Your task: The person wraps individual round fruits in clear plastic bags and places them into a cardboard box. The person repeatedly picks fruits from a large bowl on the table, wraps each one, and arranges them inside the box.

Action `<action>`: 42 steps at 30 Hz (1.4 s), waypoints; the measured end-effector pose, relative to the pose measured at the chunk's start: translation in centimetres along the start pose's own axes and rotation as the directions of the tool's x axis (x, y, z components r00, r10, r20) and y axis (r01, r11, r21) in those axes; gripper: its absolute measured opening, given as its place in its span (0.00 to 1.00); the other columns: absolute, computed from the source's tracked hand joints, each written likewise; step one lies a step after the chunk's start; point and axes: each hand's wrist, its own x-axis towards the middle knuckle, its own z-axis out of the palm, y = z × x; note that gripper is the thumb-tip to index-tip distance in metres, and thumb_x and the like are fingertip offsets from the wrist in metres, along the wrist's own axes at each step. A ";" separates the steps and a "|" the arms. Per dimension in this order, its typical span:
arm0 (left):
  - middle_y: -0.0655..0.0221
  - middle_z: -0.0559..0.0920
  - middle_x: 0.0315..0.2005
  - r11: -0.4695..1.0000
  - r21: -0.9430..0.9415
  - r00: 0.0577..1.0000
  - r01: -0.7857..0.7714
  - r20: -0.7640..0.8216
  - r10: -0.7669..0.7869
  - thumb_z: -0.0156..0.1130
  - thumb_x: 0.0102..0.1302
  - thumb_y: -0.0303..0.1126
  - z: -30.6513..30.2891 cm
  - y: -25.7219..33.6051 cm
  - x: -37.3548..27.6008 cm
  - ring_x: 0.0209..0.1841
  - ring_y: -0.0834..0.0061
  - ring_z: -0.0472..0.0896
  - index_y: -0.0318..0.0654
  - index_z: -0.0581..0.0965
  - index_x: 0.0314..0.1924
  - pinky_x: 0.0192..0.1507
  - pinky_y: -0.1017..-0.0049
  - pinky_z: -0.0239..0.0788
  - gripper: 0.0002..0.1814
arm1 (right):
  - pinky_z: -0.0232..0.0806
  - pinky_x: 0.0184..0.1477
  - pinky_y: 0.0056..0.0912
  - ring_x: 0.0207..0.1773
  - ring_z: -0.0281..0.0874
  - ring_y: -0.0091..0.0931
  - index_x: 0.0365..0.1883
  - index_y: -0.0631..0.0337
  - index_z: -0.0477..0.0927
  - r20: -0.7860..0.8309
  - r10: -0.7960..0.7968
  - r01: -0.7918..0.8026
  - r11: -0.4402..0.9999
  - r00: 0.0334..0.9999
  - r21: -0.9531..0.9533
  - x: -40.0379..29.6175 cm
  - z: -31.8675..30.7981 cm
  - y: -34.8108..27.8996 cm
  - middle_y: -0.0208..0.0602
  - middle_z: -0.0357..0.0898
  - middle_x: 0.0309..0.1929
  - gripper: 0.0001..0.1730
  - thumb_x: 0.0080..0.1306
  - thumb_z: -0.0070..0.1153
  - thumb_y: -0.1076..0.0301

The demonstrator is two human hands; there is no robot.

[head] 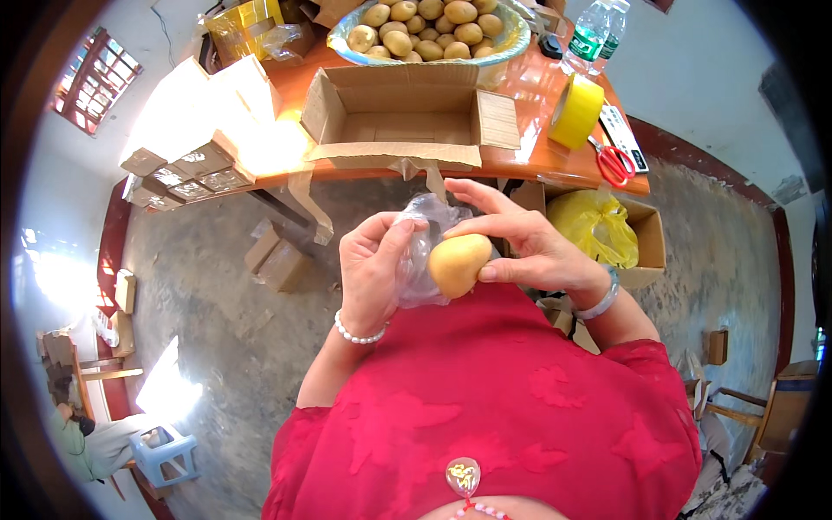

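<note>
My left hand (374, 266) pinches a crumpled clear plastic bag (422, 260) in front of my chest. Beside it, my right hand (530, 244) grips a smooth yellow potato (459, 265) between thumb and fingers, against the bag's right side. Whether the potato is partly inside the bag I cannot tell. Beyond both hands an open cardboard box (406, 127) stands at the table's near edge, its flaps spread and tape hanging from its front. Behind that box is a basin (335, 40) lined with plastic and heaped with potatoes (429, 49).
On the orange table (530, 166) are yellow tape (576, 112), red-handled scissors (613, 162), water bottles (588, 39) and, at left, small stacked boxes (195, 169). Below its right side, a carton holds a yellow bag (595, 224). A person (97, 442) sits at far left near a blue stool (164, 455).
</note>
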 end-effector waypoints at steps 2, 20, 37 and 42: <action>0.73 0.81 0.28 0.999 -0.016 0.999 0.029 0.032 -0.029 0.56 0.68 0.27 0.9 0.4 -0.5 0.29 0.88 0.75 0.29 0.80 0.38 0.33 0.88 0.67 0.08 | 0.48 0.70 0.40 0.73 0.49 0.36 0.52 0.62 0.79 0.016 -0.018 0.018 1.000 1.000 -0.024 -0.4 0.3 0.9 0.47 0.54 0.70 0.26 0.57 0.66 0.61; 0.62 0.77 0.49 0.443 0.710 0.732 -0.547 0.149 0.665 0.51 0.69 0.21 -1.1 2.7 -0.1 0.44 0.77 0.78 0.28 0.77 0.47 0.43 0.80 0.73 0.10 | 0.69 0.49 0.32 0.48 0.75 0.37 0.48 0.67 0.75 -0.326 -0.158 0.063 0.957 0.932 -0.284 -2.1 1.8 1.7 0.45 0.74 0.46 0.21 0.54 0.62 0.79; 0.67 0.78 0.43 0.953 -0.122 0.952 0.279 0.170 -0.257 0.57 0.68 0.37 1.7 -3.1 -1.0 0.37 0.78 0.79 0.34 0.66 0.59 0.31 0.81 0.73 0.24 | 0.69 0.32 0.16 0.33 0.75 0.16 0.44 0.66 0.79 -0.560 0.056 0.055 0.982 0.826 0.179 -2.3 2.7 2.6 0.31 0.79 0.35 0.14 0.58 0.60 0.81; 0.66 0.79 0.43 0.980 -0.078 0.978 0.181 0.116 -0.171 0.56 0.68 0.36 0.8 -2.7 -0.6 0.34 0.79 0.79 0.36 0.67 0.60 0.29 0.82 0.72 0.23 | 0.67 0.27 0.17 0.25 0.73 0.18 0.48 0.68 0.76 -0.732 -0.006 0.202 0.963 0.681 0.180 -3.8 1.0 2.2 0.35 0.79 0.29 0.15 0.61 0.54 0.81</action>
